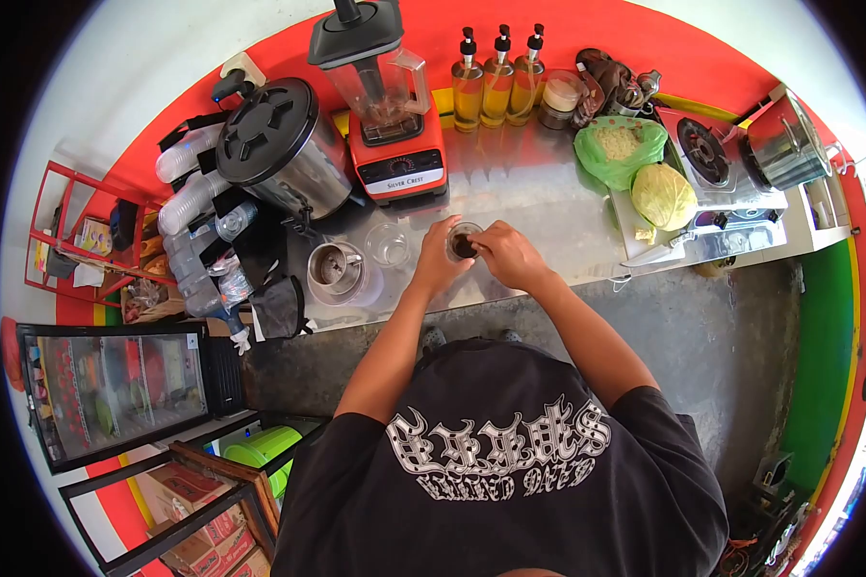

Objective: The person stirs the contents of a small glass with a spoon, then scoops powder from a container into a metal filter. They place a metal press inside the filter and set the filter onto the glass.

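Note:
My left hand (pixel 437 258) is wrapped around the side of a small clear cup (pixel 464 229) that stands on the steel counter (pixel 548 197). Dark brown contents (pixel 463 245) show inside it. From the other side, my right hand (pixel 507 256) meets the cup at its rim with fingers pinched together. Whatever those fingers hold, if anything, is too small and covered to make out. Left of the cup is a clear glass (pixel 388 244). Beyond that sits a metal cup (pixel 336 266) on a pale round container (pixel 361 288).
Behind my hands stand a red blender (pixel 397 165), a steel urn (pixel 308 168) and oil pump bottles (pixel 497 91). To the right are a green bag (pixel 597 159), a cabbage (pixel 664 196), a knife (pixel 659 250) and a stove (pixel 707 154) with a pot (pixel 787 144).

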{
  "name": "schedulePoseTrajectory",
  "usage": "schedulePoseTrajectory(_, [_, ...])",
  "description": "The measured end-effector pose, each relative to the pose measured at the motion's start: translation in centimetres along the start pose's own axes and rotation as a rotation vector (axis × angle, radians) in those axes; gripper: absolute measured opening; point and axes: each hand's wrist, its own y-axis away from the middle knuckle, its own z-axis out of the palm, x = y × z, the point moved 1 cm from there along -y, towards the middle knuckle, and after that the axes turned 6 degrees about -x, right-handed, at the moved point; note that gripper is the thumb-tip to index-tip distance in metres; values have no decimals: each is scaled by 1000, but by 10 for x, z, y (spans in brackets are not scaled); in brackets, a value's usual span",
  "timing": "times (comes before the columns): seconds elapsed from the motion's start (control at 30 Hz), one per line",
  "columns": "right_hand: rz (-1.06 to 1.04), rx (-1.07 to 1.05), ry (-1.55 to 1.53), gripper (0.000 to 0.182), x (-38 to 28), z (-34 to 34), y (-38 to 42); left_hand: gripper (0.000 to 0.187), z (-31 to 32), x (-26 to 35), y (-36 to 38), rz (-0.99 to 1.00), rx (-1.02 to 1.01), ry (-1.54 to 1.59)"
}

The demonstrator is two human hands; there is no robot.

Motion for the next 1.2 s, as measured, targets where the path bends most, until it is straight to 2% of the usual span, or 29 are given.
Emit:
schedulePoseTrajectory(0.13, [-73, -53, -41, 19, 2, -2, 3, 98, -5, 8, 3, 18, 23, -46])
schedulePoseTrajectory(0.2, [2, 29, -28, 19, 4, -4, 3, 97, -6, 11, 3, 8, 28, -68])
schedulePoseTrajectory(0.33, [31, 139, 17, 18, 3, 3, 3, 98, -1, -2, 0, 5, -4, 98])
schedulePoseTrajectory(0.4, [-65, 21, -4, 18, 0, 5, 2, 99, -1, -3, 0, 33, -3, 137])
schedulePoseTrajectory(0.5, [-25, -56, 5, 17, -4, -3, 7, 101, -5, 10, 1, 25, -11, 14])
schedulePoseTrajectory(0.57, [4, 8, 23, 17, -2, -2, 6, 101, -6, 15, 3, 21, 45, -77])
schedulePoseTrajectory(0.7, [87, 142, 71, 15, -3, 4, 4, 103, -3, 11, 1, -71, 7, -32])
schedulePoseTrajectory(0.73, [90, 146, 70, 15, -3, 4, 4, 104, -2, 7, -1, -51, -7, 14])
schedulePoseTrajectory(0.8, [-19, -3, 62, 15, -3, 4, 5, 104, -1, 4, -2, -32, -23, 59])
schedulePoseTrajectory(0.87, [-16, 1, 51, 15, -3, 2, 8, 101, -1, 5, -1, 41, 5, 5])
schedulePoseTrajectory(0.93, [-13, 6, 42, 15, -3, 2, 7, 102, -2, 9, 1, 14, 20, 25])
schedulePoseTrajectory(1.0, [61, 117, 58, 14, -3, 1, 6, 102, -2, 11, 1, -9, 32, 47])
schedulePoseTrajectory(1.13, [99, 139, 97, 12, -5, 4, 1, 104, 2, -1, -4, -17, -11, 85])
schedulePoseTrajectory(1.2, [-24, 32, 17, 10, -9, 3, -2, 105, 2, -9, -8, 4, -24, 111])
